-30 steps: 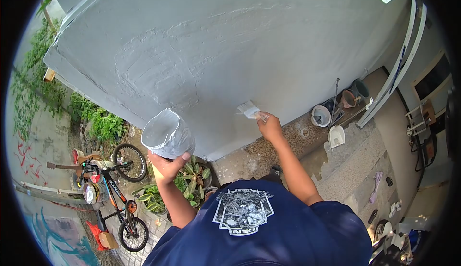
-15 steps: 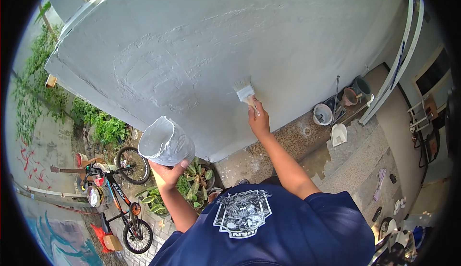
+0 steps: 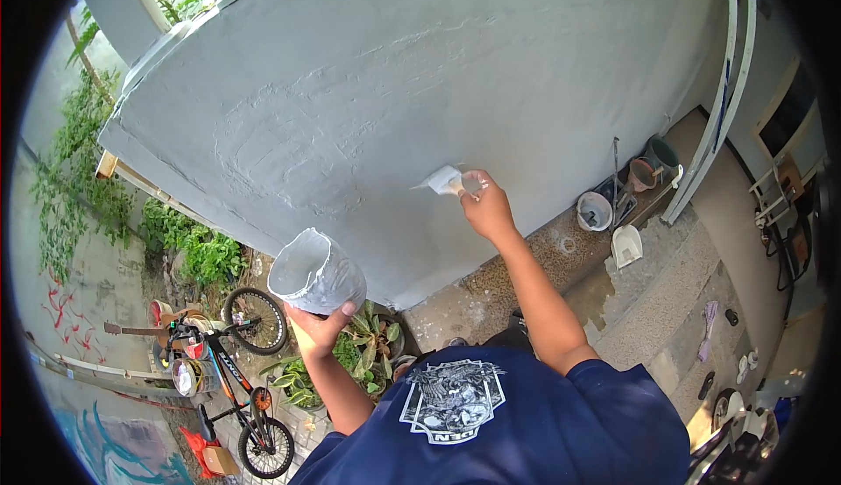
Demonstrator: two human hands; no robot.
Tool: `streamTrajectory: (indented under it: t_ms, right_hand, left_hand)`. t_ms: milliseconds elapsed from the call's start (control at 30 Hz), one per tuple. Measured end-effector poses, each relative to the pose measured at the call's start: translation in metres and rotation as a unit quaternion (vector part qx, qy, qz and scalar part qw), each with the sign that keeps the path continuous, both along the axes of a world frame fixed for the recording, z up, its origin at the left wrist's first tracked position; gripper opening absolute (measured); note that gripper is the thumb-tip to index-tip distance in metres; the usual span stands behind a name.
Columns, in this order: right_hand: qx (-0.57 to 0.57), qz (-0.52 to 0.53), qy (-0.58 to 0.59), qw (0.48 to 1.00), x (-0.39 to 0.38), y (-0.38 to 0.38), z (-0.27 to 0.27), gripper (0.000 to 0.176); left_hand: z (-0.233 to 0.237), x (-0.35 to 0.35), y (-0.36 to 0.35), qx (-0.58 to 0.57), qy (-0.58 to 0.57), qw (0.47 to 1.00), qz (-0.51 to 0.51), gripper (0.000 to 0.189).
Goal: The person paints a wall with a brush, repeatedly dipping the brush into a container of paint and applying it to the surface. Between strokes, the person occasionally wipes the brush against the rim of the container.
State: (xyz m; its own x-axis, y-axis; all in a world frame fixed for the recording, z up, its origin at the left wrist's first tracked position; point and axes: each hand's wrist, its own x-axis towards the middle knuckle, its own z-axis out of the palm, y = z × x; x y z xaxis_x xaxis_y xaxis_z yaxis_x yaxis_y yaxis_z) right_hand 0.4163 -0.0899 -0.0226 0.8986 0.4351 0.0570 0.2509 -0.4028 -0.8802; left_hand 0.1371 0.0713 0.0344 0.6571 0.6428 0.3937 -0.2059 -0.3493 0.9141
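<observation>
My left hand (image 3: pixel 319 327) is wrapped round the lower part of a paint-smeared container (image 3: pixel 317 273), which is tilted with its open mouth up and to the left. Up and to the right, my right hand (image 3: pixel 487 207) grips the handle of a wide brush (image 3: pixel 445 180) whose head is coated in pale paint. The bristles lie against the grey wall (image 3: pixel 394 91), pointing left. Rough raised strokes cover the wall's surface to the left of the brush and above it.
A bicycle (image 3: pixel 235 384) leans at the lower left near paint buckets (image 3: pixel 186 378) and a guitar (image 3: pixel 131 331). Potted plants (image 3: pixel 372 349) grow below the wall. At its right foot are a white bucket (image 3: pixel 594 211), a dustpan (image 3: pixel 626 247) and darker pails (image 3: pixel 659 156).
The brush has turned so its bristles point left rather than up, and my right hand has shifted slightly right. The whole view has moved a little, with the container still in my left hand.
</observation>
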Motion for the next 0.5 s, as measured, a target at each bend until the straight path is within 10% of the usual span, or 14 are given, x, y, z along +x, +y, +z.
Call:
streamTrajectory:
  t_ms: [200, 500]
  right_hand:
    - [0.336, 0.002, -0.041, 0.941, -0.026, 0.006, 0.057, 0.027]
    - [0.042, -0.014, -0.018, 0.999, -0.013, 0.029, -0.191, 0.035]
  left_hand:
    - [0.001, 0.006, -0.001, -0.026, -0.012, 0.999, -0.018, 0.088]
    - [-0.005, -0.001, 0.005, -0.019, -0.014, 1.0, 0.002, 0.09]
